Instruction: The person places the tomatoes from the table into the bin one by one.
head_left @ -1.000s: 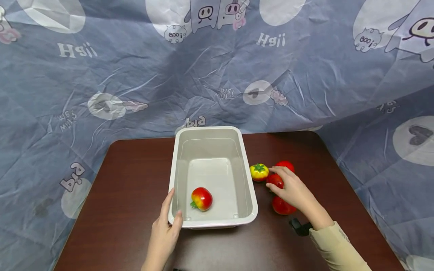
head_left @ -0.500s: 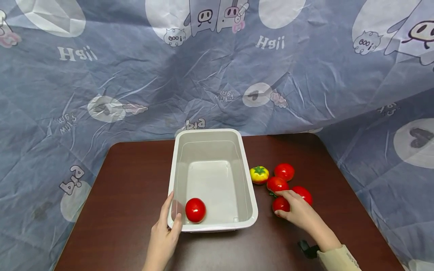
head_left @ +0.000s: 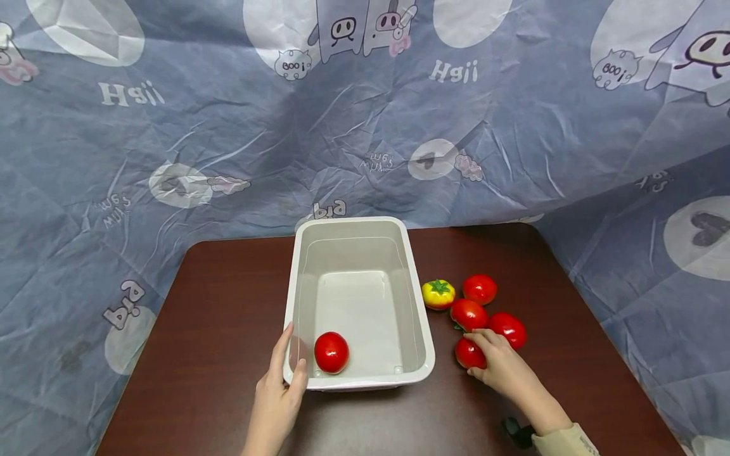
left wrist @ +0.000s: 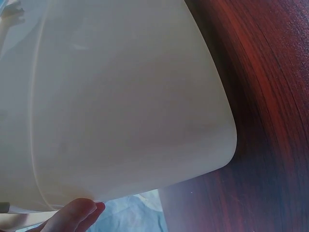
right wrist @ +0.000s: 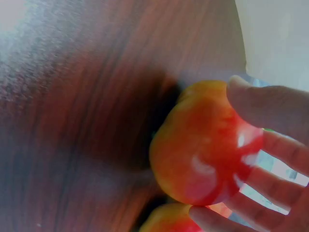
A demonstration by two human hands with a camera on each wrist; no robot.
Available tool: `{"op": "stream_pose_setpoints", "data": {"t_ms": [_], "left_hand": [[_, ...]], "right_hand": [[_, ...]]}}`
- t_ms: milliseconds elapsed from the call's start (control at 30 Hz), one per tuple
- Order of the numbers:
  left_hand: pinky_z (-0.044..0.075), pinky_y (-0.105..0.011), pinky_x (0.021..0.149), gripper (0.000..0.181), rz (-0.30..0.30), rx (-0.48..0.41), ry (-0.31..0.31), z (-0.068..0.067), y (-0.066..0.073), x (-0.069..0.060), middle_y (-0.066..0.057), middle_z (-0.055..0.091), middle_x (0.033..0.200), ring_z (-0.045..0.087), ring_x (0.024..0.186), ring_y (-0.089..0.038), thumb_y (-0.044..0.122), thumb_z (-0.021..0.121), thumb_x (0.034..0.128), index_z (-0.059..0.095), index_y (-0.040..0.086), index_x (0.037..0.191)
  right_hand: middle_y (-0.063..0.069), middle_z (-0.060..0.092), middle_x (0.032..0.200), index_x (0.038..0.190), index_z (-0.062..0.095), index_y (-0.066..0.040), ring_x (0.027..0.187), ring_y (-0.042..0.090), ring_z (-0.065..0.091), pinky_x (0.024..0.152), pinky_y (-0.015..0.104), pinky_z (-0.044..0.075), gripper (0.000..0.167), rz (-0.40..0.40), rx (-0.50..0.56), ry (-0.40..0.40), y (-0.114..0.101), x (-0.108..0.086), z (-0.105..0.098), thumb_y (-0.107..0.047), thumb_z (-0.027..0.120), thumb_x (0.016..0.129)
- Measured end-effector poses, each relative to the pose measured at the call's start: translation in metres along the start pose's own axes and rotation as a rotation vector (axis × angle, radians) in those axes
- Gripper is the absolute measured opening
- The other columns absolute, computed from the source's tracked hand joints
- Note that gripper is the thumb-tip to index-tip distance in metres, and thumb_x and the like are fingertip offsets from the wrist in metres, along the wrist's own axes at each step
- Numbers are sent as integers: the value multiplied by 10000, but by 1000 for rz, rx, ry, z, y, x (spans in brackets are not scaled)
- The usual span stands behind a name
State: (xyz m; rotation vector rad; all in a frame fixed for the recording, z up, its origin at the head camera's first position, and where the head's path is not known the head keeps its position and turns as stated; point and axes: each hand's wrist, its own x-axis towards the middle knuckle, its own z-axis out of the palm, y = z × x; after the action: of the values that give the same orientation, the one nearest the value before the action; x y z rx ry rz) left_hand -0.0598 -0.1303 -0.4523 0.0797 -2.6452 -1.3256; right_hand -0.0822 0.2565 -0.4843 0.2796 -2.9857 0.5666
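My left hand holds the near-left corner of a light grey plastic bin, thumb and forefinger at its rim. In the left wrist view, two fingertips touch the rim below the bin's outer wall. Inside the bin, near that corner, lies a red tomato. To the bin's right, my right hand grips the nearest tomato, which looks to be on the table. The right wrist view shows the thumb and fingers around this tomato, with a yellowish-orange side towards the camera.
Close to the right hand are more red tomatoes: one to its right, one beyond and one farther back. A yellow tomato with a green calyx sits beside the bin. Patterned blue cloth hangs behind the brown table.
My right hand has come nearer and down from the middle tomatoes to the front one and taken hold of it. The tomato in the bin has rolled. My left hand stays put.
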Motion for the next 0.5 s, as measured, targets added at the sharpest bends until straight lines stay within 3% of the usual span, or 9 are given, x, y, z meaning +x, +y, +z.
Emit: {"op": "stream_pose_setpoints", "data": {"t_ms": [500], "left_hand": [[513, -549, 827, 628, 11, 6, 1, 0, 1, 0, -138, 617, 1347, 670, 1012, -351, 162, 563, 953, 358, 361, 1513]], "right_hand": [[152, 604, 1156, 1231, 621, -8, 1036, 372, 585, 852, 508, 532, 701, -1, -1, -11, 1, -7, 13, -70, 919, 600]]}}
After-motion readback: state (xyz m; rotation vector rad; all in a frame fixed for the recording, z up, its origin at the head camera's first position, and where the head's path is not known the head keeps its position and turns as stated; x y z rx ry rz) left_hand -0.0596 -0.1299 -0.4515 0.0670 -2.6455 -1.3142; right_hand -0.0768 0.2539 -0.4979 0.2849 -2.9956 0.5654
